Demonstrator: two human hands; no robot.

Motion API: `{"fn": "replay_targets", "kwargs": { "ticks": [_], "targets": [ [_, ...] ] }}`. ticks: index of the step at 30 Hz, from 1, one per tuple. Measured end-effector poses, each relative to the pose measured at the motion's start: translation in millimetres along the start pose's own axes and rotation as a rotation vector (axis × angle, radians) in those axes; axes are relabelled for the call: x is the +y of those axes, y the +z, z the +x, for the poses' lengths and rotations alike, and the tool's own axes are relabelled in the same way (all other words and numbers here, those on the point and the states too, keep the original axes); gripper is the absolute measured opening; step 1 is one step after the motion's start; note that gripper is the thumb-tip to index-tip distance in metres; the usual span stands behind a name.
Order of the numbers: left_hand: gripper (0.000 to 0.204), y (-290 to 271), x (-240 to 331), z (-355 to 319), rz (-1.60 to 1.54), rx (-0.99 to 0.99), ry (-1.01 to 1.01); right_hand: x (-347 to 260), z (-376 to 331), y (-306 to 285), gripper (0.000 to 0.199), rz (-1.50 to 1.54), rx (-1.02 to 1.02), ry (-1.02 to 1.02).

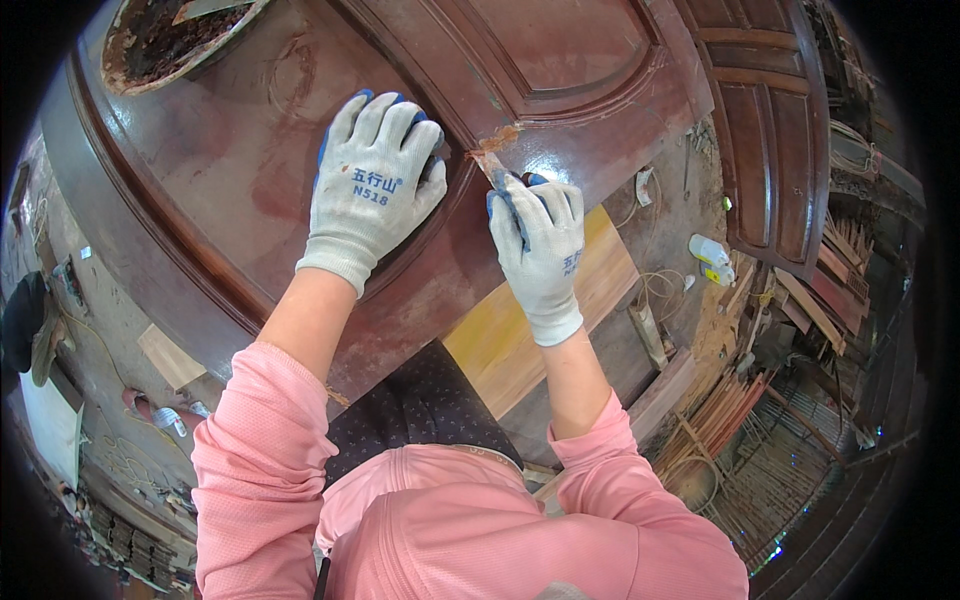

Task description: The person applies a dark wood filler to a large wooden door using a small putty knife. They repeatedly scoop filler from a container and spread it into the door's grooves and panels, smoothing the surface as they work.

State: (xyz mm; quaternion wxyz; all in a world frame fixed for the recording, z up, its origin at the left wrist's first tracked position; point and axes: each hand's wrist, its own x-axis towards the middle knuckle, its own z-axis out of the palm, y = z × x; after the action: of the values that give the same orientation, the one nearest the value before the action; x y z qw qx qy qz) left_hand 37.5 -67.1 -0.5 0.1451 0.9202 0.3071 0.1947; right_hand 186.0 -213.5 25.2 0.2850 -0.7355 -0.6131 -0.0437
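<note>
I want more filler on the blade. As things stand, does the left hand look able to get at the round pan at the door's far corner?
Probably yes. The left hand lies flat and empty on the door, and bare door surface runs from it to the pan; the right hand holds the scraper off to the side.

A round pan (165, 45) crusted with dark red-brown paste sits at the top left. A second carved door (775, 120) lies at right, a white plastic bottle (712, 255) on the dusty floor (700, 180) beside it, wood strips (720, 415) stacked below.

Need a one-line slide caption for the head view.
Gloved left hand braces a dark wooden door while the right hand works a scraper along its moulding.
</note>
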Motion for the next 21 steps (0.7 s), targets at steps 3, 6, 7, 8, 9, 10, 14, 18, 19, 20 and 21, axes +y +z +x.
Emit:
{"fn": "replay_targets", "kwargs": {
  "ticks": [3,6,7,8,9,10,14,18,19,20,21],
  "targets": [
    [0.028,-1.4,0.1,0.4,0.017,-0.01,-0.001,2.4,-2.2,1.1,0.021,-0.039,-0.012,0.006],
    [0.027,-0.6,-0.6,0.2,0.011,-0.006,-0.001,-0.9,0.5,-0.9,0.02,-0.003,0.016,0.04],
    [0.027,-0.2,-1.5,0.2,0.001,-0.004,-0.001,-1.1,0.5,0.2,0.02,0.001,0.005,0.036],
    [0.026,0.1,-2.0,0.1,-0.009,-0.003,-0.002,-1.3,0.7,2.0,0.019,0.004,-0.007,0.032],
    [0.026,0.1,-1.8,0.0,-0.011,-0.005,-0.002,-1.2,0.8,2.8,0.019,0.007,-0.018,0.028],
    [0.026,-0.2,-1.4,-0.3,-0.012,-0.007,-0.003,-1.0,0.5,2.4,0.021,0.012,-0.015,0.036],
    [0.026,-0.2,-0.6,0.0,-0.001,0.002,-0.001,-1.9,2.5,2.1,0.024,0.009,-0.01,0.066],
    [0.026,1.1,-0.2,-0.1,0.022,0.0,-0.002,0.0,2.5,0.7,0.024,0.036,-0.015,0.072],
    [0.027,0.9,-0.5,0.2,0.027,-0.005,-0.001,-1.1,2.8,-0.5,0.023,0.047,-0.013,0.073],
    [0.028,0.9,-0.7,0.3,0.031,-0.011,-0.001,-3.4,3.7,-2.7,0.021,0.058,-0.011,0.074],
    [0.027,0.4,-0.9,0.2,0.02,-0.011,0.0,-5.0,4.6,-4.0,0.019,0.07,-0.008,0.075]
  ]
}}
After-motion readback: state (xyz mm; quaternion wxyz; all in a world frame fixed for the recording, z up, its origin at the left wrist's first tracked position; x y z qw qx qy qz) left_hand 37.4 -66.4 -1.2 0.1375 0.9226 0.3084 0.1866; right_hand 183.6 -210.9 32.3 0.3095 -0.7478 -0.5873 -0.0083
